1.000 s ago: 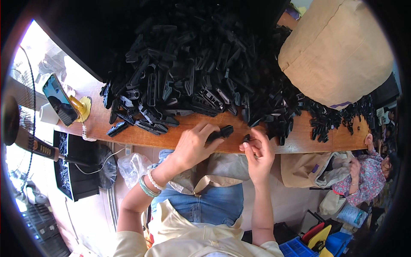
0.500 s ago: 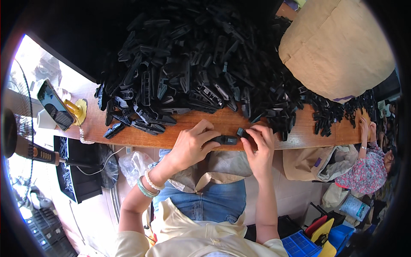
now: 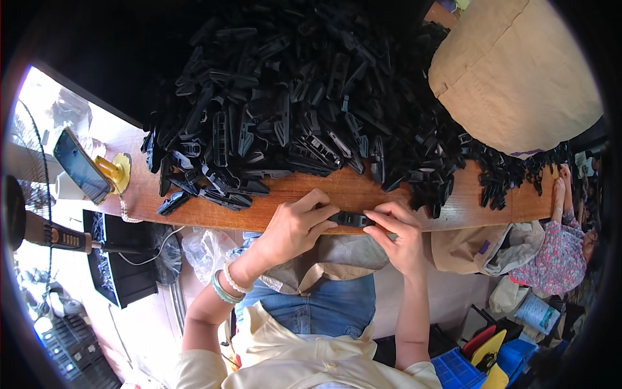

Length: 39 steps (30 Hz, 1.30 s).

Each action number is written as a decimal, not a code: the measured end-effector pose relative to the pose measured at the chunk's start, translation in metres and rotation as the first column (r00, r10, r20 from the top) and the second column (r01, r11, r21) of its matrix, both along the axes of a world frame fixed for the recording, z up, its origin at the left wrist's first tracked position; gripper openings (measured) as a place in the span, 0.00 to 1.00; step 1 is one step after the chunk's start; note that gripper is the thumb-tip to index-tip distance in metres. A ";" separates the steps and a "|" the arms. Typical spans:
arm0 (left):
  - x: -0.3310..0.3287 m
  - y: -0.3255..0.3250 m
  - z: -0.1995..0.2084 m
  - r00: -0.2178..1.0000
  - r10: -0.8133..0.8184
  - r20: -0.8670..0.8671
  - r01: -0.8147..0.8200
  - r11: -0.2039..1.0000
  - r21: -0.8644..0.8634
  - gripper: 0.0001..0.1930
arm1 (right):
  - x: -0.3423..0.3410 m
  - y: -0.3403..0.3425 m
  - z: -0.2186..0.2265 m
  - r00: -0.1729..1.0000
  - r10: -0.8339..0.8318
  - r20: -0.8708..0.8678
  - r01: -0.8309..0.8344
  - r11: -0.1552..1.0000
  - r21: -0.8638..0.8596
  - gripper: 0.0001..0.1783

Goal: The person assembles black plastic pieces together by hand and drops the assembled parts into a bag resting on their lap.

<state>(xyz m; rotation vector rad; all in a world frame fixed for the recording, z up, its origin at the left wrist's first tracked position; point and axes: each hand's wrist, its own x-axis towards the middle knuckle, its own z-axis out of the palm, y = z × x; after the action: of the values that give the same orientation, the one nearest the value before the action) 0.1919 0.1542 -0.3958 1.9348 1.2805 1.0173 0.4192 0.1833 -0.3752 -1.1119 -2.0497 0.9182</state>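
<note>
Over the front edge of the wooden table, my left hand [image 3: 299,225] pinches one end of a long, narrow black plastic part [image 3: 350,220]. At its other end my right hand [image 3: 400,235] is closed, thumb and fingertips on a small black piece. That small piece is mostly hidden by the fingers and touches the longer part, so I see them as one line; whether they are locked together I cannot tell. Just beyond both hands a large heap of similar black plastic parts [image 3: 285,123] covers the table.
A smaller pile of small black parts [image 3: 431,185] lies to the right, beneath a beige cloth sack [image 3: 518,78]. At left stand a phone [image 3: 81,165] on a yellow holder and a fan [image 3: 32,220]. A person [image 3: 557,249] works farther along the table [image 3: 304,190].
My right hand has brought its small piece up against the longer part; before, a gap lay between them. The person at right has reached farther forward.
</note>
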 end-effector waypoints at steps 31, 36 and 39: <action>0.008 0.008 0.000 0.918 0.235 -0.321 -0.077 0.897 0.435 0.13 | -0.017 -0.008 -0.017 0.931 -0.364 0.037 0.351 0.917 0.192 0.21; 0.003 -0.009 -0.005 0.959 0.169 -0.226 -0.053 0.895 0.443 0.16 | -0.014 -0.006 -0.021 0.893 -0.444 -0.068 0.437 0.822 0.365 0.19; -0.001 -0.016 -0.006 0.972 0.176 -0.159 -0.119 0.942 0.313 0.15 | -0.013 -0.016 -0.023 0.888 -0.439 -0.140 0.460 0.858 0.229 0.18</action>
<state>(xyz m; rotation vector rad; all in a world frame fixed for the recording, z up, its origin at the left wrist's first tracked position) 0.1910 0.1385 -0.4019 2.2342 1.4617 1.1897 0.4060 0.1675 -0.3983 -1.3053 -1.6715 0.4403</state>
